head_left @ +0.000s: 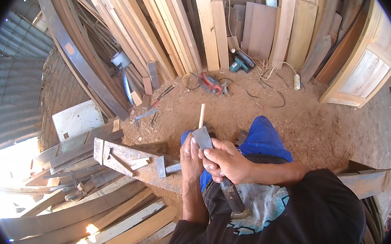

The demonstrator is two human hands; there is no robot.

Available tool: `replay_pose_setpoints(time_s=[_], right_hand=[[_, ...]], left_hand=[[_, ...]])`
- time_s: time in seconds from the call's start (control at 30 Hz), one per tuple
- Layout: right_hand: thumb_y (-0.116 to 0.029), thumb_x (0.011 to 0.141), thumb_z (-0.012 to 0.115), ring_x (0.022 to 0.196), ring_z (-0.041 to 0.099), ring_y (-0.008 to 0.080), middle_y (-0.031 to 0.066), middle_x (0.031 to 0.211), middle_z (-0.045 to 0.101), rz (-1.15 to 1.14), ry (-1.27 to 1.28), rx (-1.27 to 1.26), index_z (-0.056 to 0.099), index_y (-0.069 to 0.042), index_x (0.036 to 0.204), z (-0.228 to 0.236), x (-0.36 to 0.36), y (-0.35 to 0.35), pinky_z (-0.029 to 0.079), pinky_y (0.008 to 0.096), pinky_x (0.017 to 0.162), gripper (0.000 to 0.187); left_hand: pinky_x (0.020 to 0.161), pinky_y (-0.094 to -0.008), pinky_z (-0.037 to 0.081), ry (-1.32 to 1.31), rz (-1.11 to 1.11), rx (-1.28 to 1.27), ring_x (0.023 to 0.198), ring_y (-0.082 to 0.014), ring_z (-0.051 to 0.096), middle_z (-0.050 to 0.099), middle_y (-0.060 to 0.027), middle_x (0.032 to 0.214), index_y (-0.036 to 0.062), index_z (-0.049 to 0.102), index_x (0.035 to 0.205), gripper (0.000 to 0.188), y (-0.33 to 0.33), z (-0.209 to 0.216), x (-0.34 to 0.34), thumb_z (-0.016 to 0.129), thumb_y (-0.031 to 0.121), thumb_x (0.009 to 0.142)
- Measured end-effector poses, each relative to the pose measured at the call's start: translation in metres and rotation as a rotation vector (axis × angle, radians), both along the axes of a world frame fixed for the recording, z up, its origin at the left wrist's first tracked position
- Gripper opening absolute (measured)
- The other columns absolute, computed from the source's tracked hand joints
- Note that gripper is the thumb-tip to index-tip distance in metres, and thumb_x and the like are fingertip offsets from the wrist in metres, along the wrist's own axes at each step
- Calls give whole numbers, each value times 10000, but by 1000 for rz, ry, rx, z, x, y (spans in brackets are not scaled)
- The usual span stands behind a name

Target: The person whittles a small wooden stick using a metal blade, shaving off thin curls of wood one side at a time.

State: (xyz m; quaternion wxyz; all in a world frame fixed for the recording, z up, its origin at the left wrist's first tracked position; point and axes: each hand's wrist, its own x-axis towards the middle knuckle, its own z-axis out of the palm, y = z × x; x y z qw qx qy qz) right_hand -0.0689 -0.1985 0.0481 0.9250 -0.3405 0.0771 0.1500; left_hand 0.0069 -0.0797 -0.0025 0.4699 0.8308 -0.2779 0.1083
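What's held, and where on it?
Chisel, held mid-length by the right hand, between exposed blade and handle. Left hand is at the blade's edge; whether it grips the thin wood strip is hidden.

The brown floor [308, 130] is strewn with wood chips [145, 126]. On its far part a red power tool [211, 84] is set down, with a teal power tool [241, 63] placed just beyond it, to the right; farther right, a white power strip [297, 82] is laid. On the left, a worn plank [156, 179] is occupied by a hammer [161, 166] — its handle pointed right — and pale wood offcuts [139, 163].
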Motion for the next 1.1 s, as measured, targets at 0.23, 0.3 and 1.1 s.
replay_pose_setpoints(time_s=[0.23,0.3,1.1], right_hand=[[-264,1004,455,469,351,37,-33,663,385,-40,43,26,464,-75,1016,1,-15,-7,364,228,451,190],[-270,1000,462,455,350,42,-27,645,389,-77,30,44,460,-71,1001,5,-16,-10,364,233,432,199],[-213,955,555,434,391,51,-7,636,454,-330,-37,-244,512,-58,1005,0,-1,-68,386,234,412,168]], left_hand=[[523,-313,414,381,-113,-203,570,-150,500,532,-70,642,28,533,878,298,-4,13,-29,381,235,1028],[515,-330,405,442,-96,-154,534,-188,494,525,-97,626,23,527,853,297,-3,18,-38,378,214,1025],[505,-211,328,954,-217,-740,552,-61,399,477,16,670,54,537,942,221,22,-32,-56,485,263,996]])
